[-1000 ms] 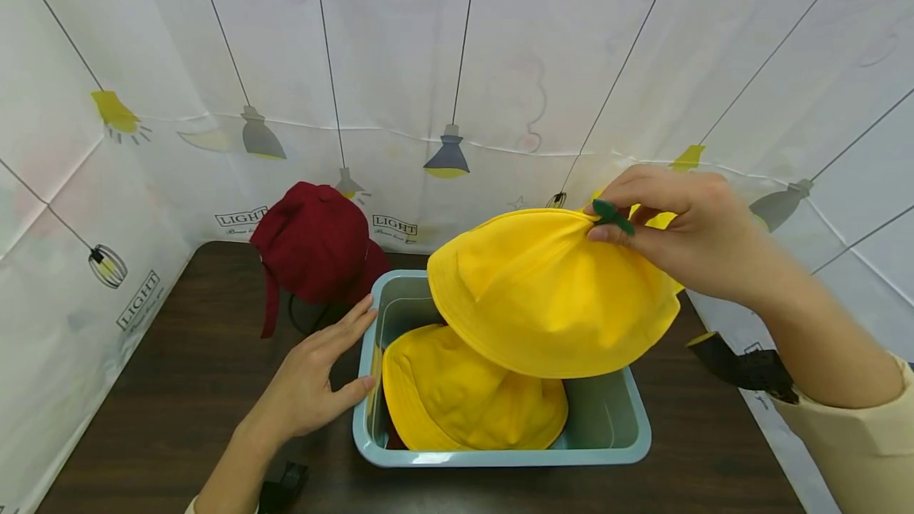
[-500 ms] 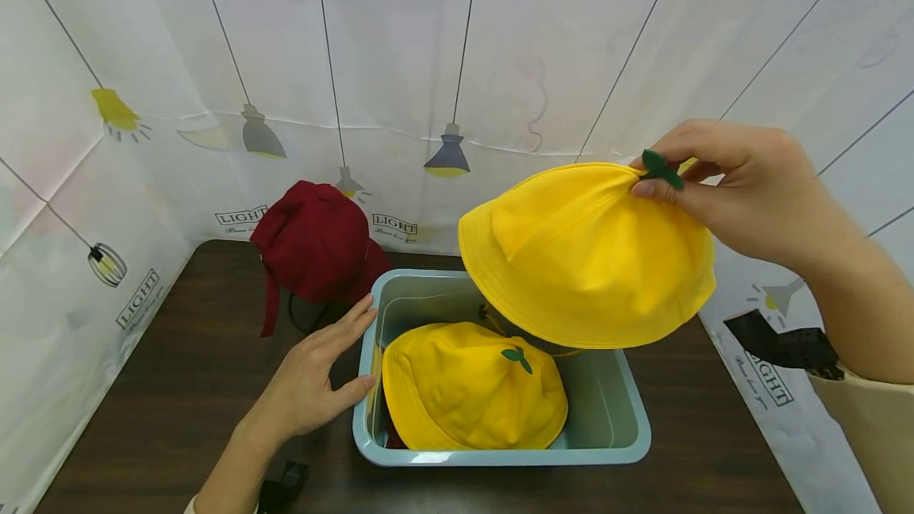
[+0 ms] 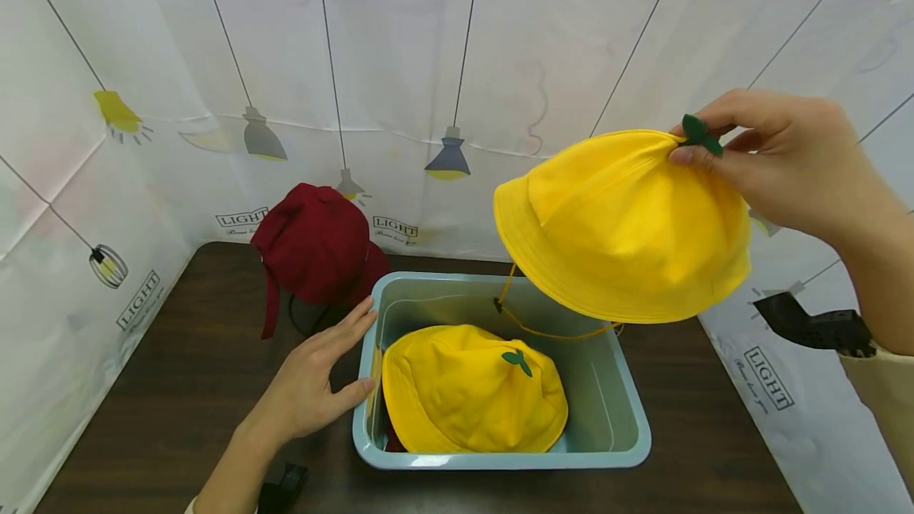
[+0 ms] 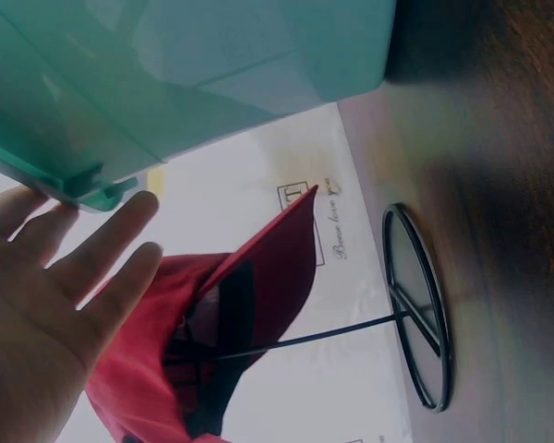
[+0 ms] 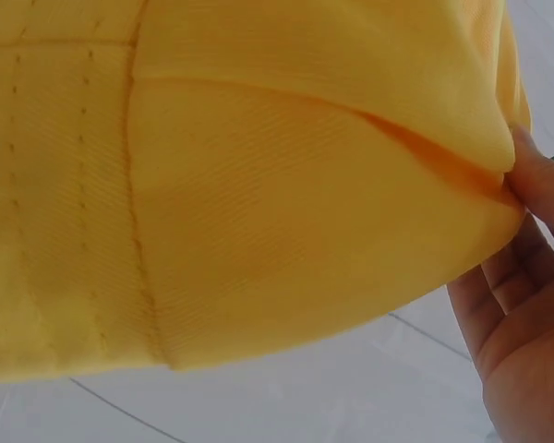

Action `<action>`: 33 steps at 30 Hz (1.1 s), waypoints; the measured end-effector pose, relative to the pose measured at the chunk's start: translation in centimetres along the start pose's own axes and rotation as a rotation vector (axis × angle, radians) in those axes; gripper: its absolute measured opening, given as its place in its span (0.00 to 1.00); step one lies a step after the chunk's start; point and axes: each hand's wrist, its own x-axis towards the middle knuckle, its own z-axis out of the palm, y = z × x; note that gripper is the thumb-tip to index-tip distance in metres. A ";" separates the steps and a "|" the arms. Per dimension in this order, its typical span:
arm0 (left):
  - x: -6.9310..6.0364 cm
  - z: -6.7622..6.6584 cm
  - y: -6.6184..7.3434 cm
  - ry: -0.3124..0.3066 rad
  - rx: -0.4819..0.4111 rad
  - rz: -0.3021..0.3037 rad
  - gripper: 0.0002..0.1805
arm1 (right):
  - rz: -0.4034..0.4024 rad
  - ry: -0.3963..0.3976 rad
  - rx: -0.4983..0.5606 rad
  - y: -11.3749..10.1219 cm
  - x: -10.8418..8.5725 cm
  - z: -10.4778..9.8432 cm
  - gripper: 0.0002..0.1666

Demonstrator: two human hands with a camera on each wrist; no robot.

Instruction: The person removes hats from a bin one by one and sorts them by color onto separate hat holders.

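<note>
My right hand [image 3: 793, 157] pinches the crown of a yellow bucket hat [image 3: 628, 228] just below its green leaf tuft, holding it up over the right back of a light blue bin [image 3: 631, 411]. A thin yellow chin cord with a dark toggle hangs from the brim. Inside the bin lies a second yellow hat [image 3: 471, 395] with a green leaf on top; a sliver of dark red shows beneath it. My left hand [image 3: 314, 375] rests its fairly straight fingers and thumb on the bin's left rim. In the right wrist view the held hat's cloth [image 5: 258, 212] fills most of the picture.
A dark red cap [image 3: 314, 244] sits behind the bin's left side on a black wire stand [image 4: 420, 309] with a ring base. The dark wood table [image 3: 157, 419] ends at a white curtain [image 3: 400, 38] printed with lamps, which closes the back and sides.
My right hand has carried the yellow hat up and to the right, away from the hat in the bin, exposing its green leaf and the hanging cord. My left hand stays put.
</note>
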 end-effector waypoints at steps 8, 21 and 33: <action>-0.1 0.2 -0.2 0.003 -0.003 -0.014 0.42 | 0.118 0.009 -0.076 1.9 0.3 -0.8 0.11; 0.0 0.1 -0.1 -0.003 -0.013 -0.007 0.43 | 0.285 0.051 -0.111 5.7 1.8 -2.3 0.14; -0.1 0.3 0.2 0.004 -0.019 -0.012 0.43 | 0.406 0.132 -0.054 9.0 2.1 -3.0 0.17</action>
